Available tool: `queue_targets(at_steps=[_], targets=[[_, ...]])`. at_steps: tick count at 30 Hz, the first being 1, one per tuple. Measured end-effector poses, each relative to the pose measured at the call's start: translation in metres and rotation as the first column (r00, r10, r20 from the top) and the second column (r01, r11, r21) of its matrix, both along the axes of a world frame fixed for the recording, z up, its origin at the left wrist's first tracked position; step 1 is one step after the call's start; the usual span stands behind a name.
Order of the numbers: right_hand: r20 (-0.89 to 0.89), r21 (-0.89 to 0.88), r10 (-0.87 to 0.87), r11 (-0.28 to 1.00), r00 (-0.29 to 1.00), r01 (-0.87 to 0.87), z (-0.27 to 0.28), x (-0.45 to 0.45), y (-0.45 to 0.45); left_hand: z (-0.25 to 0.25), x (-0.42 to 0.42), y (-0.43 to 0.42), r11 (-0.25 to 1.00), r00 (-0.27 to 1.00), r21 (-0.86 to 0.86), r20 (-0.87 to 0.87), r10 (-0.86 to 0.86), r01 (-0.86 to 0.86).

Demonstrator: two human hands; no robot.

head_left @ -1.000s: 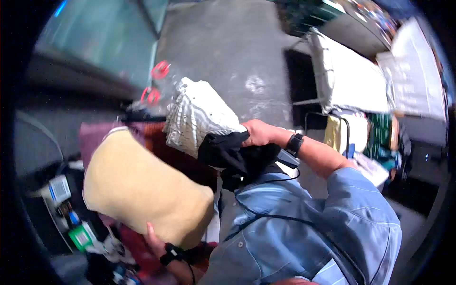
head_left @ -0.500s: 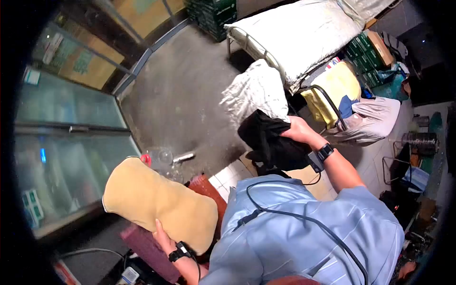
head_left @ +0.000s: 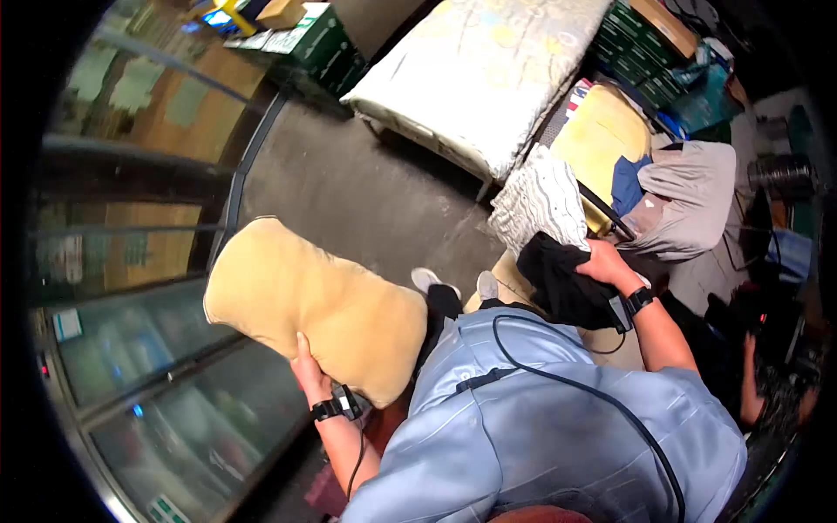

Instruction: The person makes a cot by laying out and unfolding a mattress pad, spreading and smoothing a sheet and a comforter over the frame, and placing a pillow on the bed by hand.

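My left hand is closed on the lower edge of a pale yellow pillow, its thumb lying on the near face. The pillow is held off the floor at my left side. In my right hand a bunched black garment is gripped. A white cloth with dark wavy lines hangs against the far side of the black garment. Whether my right fingers hold that cloth too is hidden. Both wrists wear black bands with small devices.
A bed with a light patterned cover stands ahead. To its right is a chair with a yellow cushion and grey cloth. Green boxes stand behind. Glass doors line the left. A cable crosses my shirt.
My view has turned and moved nearer the bed and chair. The pillow, black garment and white cloth have come along in my hands. My shoes now show below.
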State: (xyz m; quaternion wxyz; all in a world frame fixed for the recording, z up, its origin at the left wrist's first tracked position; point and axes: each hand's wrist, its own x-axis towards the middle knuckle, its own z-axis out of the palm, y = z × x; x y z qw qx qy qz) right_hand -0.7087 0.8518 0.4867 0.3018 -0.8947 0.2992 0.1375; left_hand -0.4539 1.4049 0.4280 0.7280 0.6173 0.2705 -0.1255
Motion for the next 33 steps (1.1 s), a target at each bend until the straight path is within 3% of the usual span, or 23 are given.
queue_targets(at_steps=[2, 6, 9, 11, 13, 14, 21, 24, 26, 27, 28, 30, 31, 32, 33], targets=[[-0.026, -0.027, -0.052, 0.998, 0.998, 0.051, 0.029, -0.002, 0.03, 0.019, 0.045, 0.001, 0.996, 0.997, -0.057, 0.015, -0.071, 0.072], [-0.085, -0.012, -0.295, 0.955, 0.952, 0.295, 0.027, -0.021, 0.055, -0.027, 0.153, -0.055, 0.959, 0.961, -0.062, 0.04, -0.275, 0.277], [-0.034, -0.031, -0.474, 0.88, 0.88, 0.473, 0.007, -0.048, 0.076, -0.006, 0.202, -0.135, 0.894, 0.927, -0.245, 0.109, -0.358, 0.374], [-0.016, 0.03, -0.59, 0.806, 0.807, 0.591, -0.002, -0.053, 0.1, -0.009, 0.25, -0.177, 0.819, 0.872, -0.333, 0.022, -0.489, 0.468], [0.029, 0.117, -0.72, 0.691, 0.693, 0.713, -0.013, -0.05, 0.118, 0.013, 0.279, -0.234, 0.775, 0.859, -0.394, 0.086, -0.505, 0.494], [-0.001, 0.072, -0.758, 0.651, 0.653, 0.756, -0.01, -0.041, 0.127, 0.02, 0.292, -0.263, 0.72, 0.848, -0.463, 0.163, -0.504, 0.517], [0.04, 0.238, -0.817, 0.567, 0.575, 0.789, -0.028, -0.033, 0.112, 0.084, 0.335, -0.434, 0.408, 0.785, -0.705, 0.35, -0.511, 0.58], [-0.09, 0.216, -0.825, 0.531, 0.558, 0.819, -0.02, -0.024, 0.103, 0.079, 0.333, -0.471, 0.409, 0.781, -0.704, 0.339, -0.524, 0.58], [-0.108, 0.136, -0.809, 0.564, 0.578, 0.814, -0.019, -0.025, 0.102, 0.057, 0.333, -0.49, 0.391, 0.767, -0.712, 0.325, -0.553, 0.584], [-0.187, 0.122, -0.838, 0.497, 0.512, 0.859, -0.01, -0.016, 0.103, 0.03, 0.336, -0.499, 0.382, 0.755, -0.717, 0.305, -0.581, 0.583], [-0.148, 0.125, -0.847, 0.496, 0.51, 0.859, -0.022, -0.021, 0.103, 0.001, 0.341, -0.51, 0.375, 0.742, -0.72, 0.286, -0.606, 0.584], [-0.082, 0.121, -0.853, 0.504, 0.515, 0.855, -0.032, -0.037, 0.086, -0.06, 0.345, -0.542, 0.505, 0.722, -0.653, 0.094, -0.685, 0.564], [-0.077, 0.117, -0.851, 0.509, 0.519, 0.853, -0.022, -0.03, 0.088, -0.112, 0.35, -0.541, 0.578, 0.678, -0.605, -0.083, -0.73, 0.547], [-0.069, 0.116, -0.85, 0.513, 0.522, 0.85, -0.002, -0.012, 0.085, -0.199, 0.373, -0.54, 0.623, 0.523, -0.586, -0.359, -0.773, 0.518], [-0.056, 0.116, -0.849, 0.517, 0.525, 0.848, 0.009, 0.0, 0.081, -0.194, 0.366, -0.538, 0.647, 0.517, -0.519, -0.393, -0.761, 0.558]])
